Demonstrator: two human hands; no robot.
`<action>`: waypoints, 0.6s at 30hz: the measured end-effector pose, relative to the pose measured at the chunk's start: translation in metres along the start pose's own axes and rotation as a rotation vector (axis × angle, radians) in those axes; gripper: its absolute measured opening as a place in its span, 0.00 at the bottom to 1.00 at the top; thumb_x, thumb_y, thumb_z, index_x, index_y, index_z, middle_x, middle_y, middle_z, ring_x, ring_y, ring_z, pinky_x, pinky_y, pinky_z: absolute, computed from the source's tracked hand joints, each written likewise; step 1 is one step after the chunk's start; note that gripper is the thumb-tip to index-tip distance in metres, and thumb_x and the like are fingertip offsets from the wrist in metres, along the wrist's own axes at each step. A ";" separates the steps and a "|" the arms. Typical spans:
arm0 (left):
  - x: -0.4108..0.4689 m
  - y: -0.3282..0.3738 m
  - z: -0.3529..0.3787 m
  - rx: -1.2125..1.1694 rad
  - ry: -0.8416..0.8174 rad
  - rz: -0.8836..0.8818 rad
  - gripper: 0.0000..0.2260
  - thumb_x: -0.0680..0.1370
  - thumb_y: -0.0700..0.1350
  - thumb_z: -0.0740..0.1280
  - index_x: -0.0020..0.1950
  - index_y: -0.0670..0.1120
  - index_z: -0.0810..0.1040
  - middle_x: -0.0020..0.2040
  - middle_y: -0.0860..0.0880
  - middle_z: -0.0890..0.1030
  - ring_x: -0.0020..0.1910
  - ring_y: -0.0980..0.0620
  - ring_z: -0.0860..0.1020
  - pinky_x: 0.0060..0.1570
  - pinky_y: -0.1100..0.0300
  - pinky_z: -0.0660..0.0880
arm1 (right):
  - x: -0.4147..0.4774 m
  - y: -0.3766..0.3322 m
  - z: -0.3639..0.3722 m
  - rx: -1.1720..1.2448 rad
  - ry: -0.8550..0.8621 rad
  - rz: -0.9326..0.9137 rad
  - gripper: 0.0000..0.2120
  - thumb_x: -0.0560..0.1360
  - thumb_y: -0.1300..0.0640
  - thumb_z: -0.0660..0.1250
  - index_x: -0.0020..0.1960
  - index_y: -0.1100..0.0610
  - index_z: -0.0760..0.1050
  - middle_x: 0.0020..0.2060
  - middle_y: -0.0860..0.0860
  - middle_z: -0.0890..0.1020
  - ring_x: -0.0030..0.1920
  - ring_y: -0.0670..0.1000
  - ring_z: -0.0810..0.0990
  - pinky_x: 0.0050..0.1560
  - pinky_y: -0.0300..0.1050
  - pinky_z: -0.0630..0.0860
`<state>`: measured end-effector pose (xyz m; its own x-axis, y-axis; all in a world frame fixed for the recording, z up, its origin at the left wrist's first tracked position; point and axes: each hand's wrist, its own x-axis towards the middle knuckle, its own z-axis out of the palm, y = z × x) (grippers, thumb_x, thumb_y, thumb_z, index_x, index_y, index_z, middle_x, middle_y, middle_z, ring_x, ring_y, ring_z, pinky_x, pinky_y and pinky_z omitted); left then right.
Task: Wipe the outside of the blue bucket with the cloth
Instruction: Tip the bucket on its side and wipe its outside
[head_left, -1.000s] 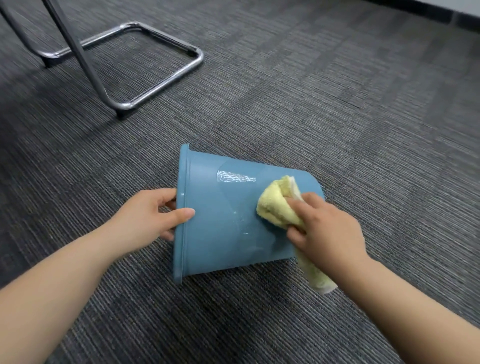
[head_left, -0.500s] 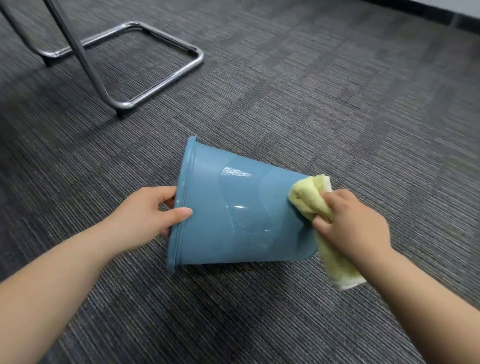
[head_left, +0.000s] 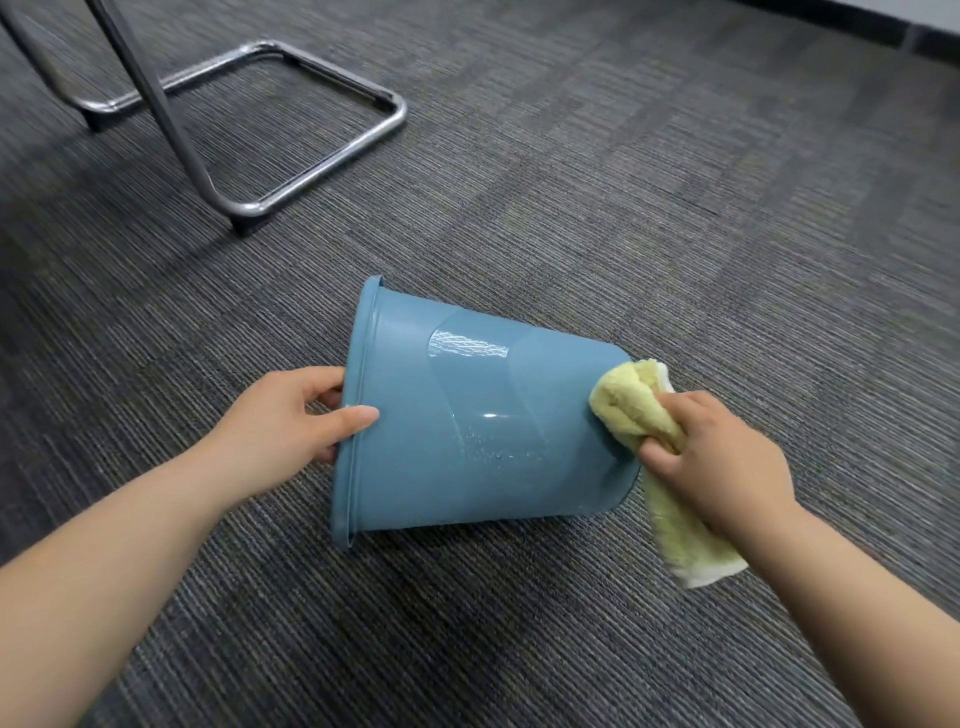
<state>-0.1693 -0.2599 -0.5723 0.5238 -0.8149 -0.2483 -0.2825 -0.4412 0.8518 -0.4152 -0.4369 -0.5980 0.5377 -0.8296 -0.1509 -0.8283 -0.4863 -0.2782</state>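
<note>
Blue bucket (head_left: 483, 431) sideways, rim leftward

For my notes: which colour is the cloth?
Pale yellow cloth with a white edge, in the right hand; head view.

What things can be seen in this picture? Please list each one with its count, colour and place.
bucket: one, blue, lying on its side on the carpet, rim to the left
cloth: one, yellow, pressed on the bucket's base end
chair frame: one, chrome metal, upper left on the carpet
carpet: one, dark grey, covers the floor
left hand: one, holds the bucket's rim
right hand: one, holds the cloth
</note>
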 end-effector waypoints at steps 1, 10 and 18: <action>0.001 0.001 0.001 0.011 0.025 0.012 0.09 0.71 0.40 0.68 0.44 0.56 0.79 0.43 0.46 0.82 0.40 0.47 0.80 0.37 0.59 0.80 | 0.000 0.001 0.001 -0.007 -0.001 0.008 0.14 0.71 0.51 0.62 0.54 0.53 0.72 0.54 0.51 0.75 0.46 0.58 0.78 0.37 0.45 0.66; -0.004 0.006 -0.001 0.157 -0.135 -0.011 0.15 0.65 0.40 0.74 0.39 0.60 0.75 0.43 0.54 0.83 0.39 0.53 0.82 0.37 0.77 0.72 | 0.007 0.007 -0.001 -0.005 0.044 0.069 0.05 0.70 0.52 0.61 0.40 0.53 0.67 0.39 0.50 0.70 0.35 0.56 0.71 0.28 0.42 0.59; -0.013 -0.004 0.009 0.228 -0.180 -0.029 0.15 0.67 0.37 0.72 0.38 0.59 0.76 0.40 0.60 0.83 0.41 0.59 0.81 0.47 0.65 0.75 | 0.008 0.005 -0.003 0.052 0.028 0.068 0.04 0.70 0.51 0.60 0.43 0.50 0.69 0.41 0.50 0.72 0.36 0.56 0.72 0.28 0.41 0.59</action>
<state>-0.1821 -0.2513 -0.5767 0.3892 -0.8454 -0.3658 -0.4533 -0.5215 0.7229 -0.4153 -0.4467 -0.5974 0.4749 -0.8681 -0.1447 -0.8533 -0.4140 -0.3169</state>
